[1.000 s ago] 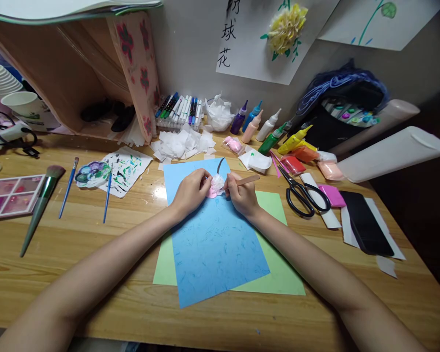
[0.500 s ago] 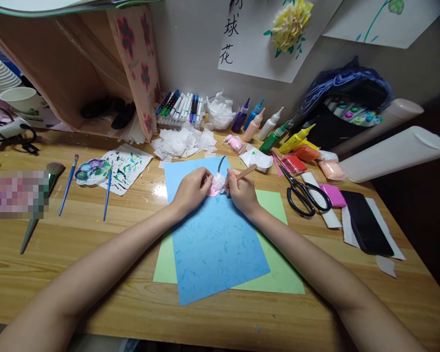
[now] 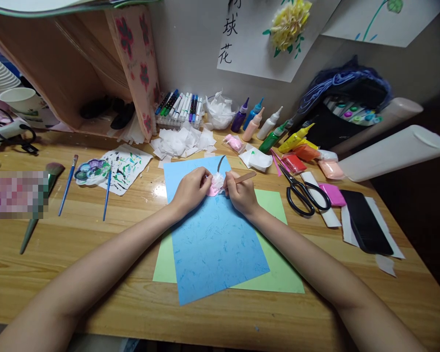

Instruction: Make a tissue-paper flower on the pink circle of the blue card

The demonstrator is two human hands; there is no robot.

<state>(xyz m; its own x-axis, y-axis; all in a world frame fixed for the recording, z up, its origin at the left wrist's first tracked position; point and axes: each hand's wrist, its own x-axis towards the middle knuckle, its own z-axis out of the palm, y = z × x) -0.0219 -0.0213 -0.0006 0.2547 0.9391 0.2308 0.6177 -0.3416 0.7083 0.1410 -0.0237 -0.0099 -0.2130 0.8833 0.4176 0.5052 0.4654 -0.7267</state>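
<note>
My right hand (image 3: 241,192) is closed around a flat wooden craft stick (image 3: 246,177), its outer end pointing right. The stick's inner end is hidden by the fingers, close to a tuft of crumpled white paper (image 3: 217,181). This tuft sits on a pink clay piece (image 3: 212,190) near the top of a blue sheet (image 3: 220,244). From the left, my left hand (image 3: 192,189) pinches at the pink clay's edge, thumb and fingers curled together. A dark curved stroke (image 3: 221,164) shows above the tuft. Under the blue sheet lies a green sheet (image 3: 278,264).
White paper scraps (image 3: 185,142) lie behind the sheets, with paint bottles (image 3: 254,124) and markers (image 3: 179,107) further back. Black scissors (image 3: 302,193), clay packets (image 3: 294,164) and a phone (image 3: 366,222) are on the right. Paintbrushes (image 3: 68,188) lie left, beside a paint-smeared paper (image 3: 126,166).
The craft stick's outer end has dipped slightly as my right hand tilts it. My left hand stays at the pink clay piece.
</note>
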